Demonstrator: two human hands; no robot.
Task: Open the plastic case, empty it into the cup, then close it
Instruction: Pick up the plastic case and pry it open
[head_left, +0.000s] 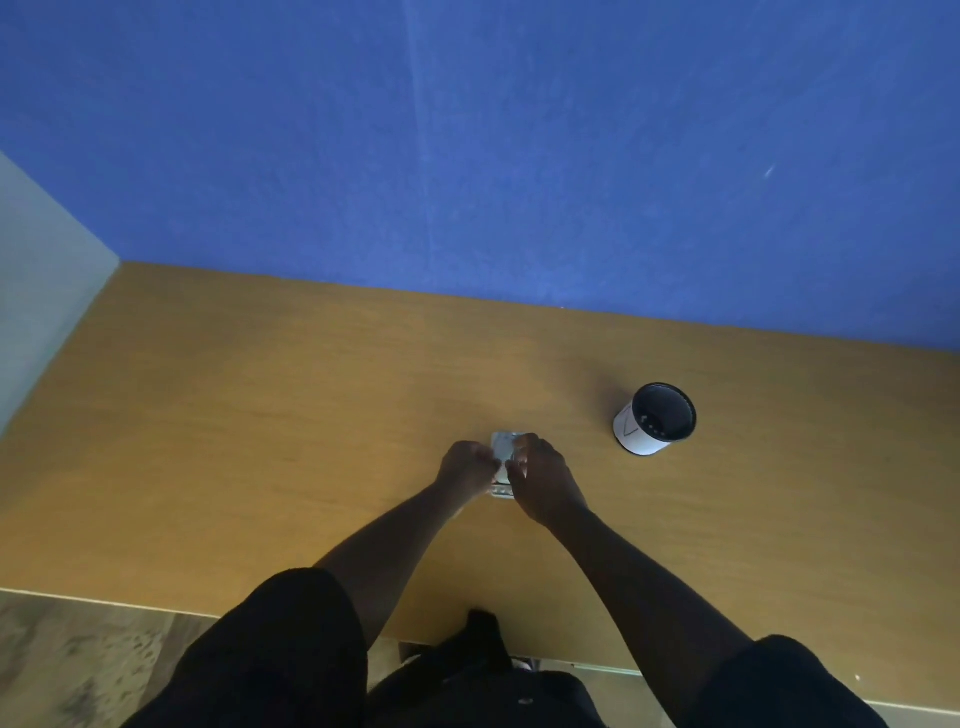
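A small clear plastic case (503, 448) lies on the wooden table (260, 415) in the middle, mostly covered by my hands. My left hand (465, 467) grips its left side with curled fingers. My right hand (540, 480) grips its right side, fingertips on the lid. Whether the lid is open I cannot tell; the contents are hidden. A white cup (655, 420) with a dark inside stands upright to the right, well apart from both hands.
A blue wall (519, 156) rises along the table's far edge. A pale panel (41, 291) borders the left side. The near table edge runs past my dark sleeves, with wood-pattern floor (78, 665) below left.
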